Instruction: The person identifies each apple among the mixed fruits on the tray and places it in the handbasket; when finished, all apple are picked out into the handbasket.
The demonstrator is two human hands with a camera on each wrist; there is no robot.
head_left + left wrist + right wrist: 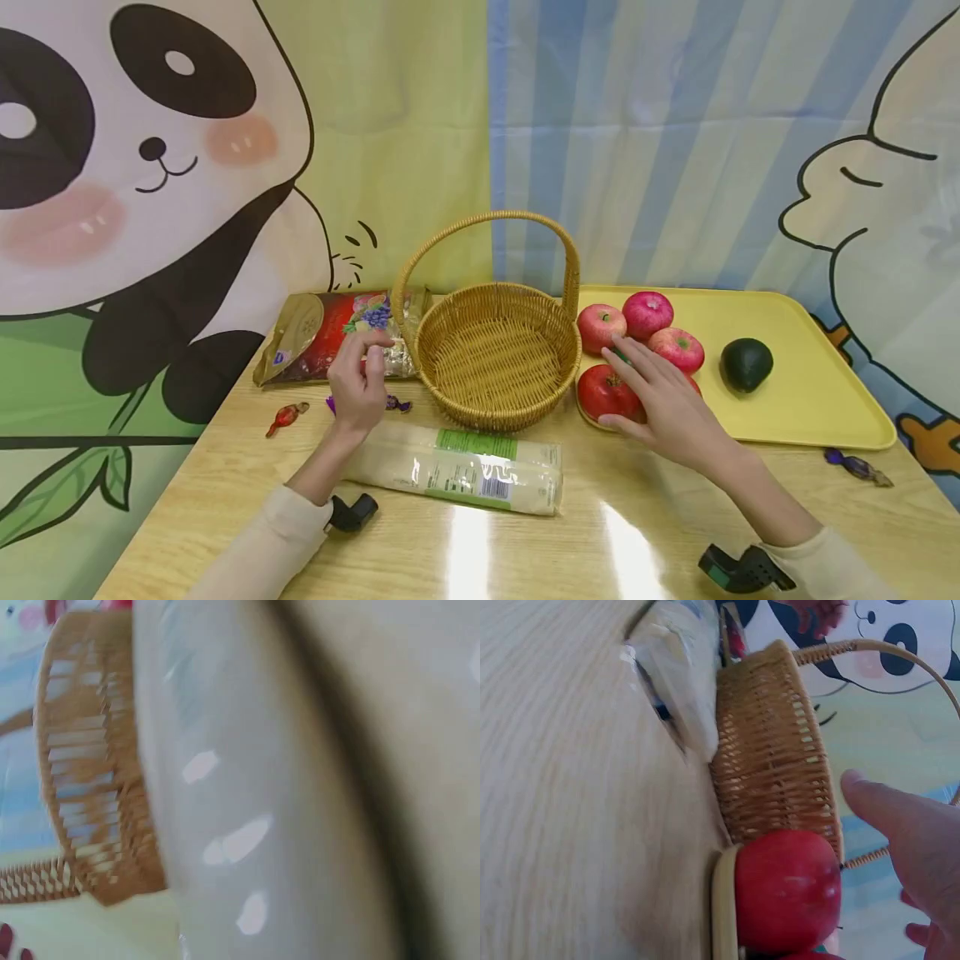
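Note:
My right hand (667, 408) hovers over the tray's left end, thumb apart from the fingers, close above a dark red apple (606, 395). In the right wrist view the thumb stands beside the basket's rim, just past that red apple (787, 891). Several pinkish apples (648, 314) sit behind the hand, which partly hides the fruit under it. My left hand (358, 387) is raised left of the wicker basket (495, 358), fingers loosely bent and holding nothing visible. It overlaps a red and gold snack bag (330, 329). The handled basket stands upright with a bare woven bottom.
A yellow tray (810, 358) at right bears the apples and an avocado (746, 365). A long clear-and-green package (480, 468) lies before the basket. Wrapped candies lie about: red (286, 418) at left, purple (857, 467) at right. A printed curtain (420, 125) hangs behind.

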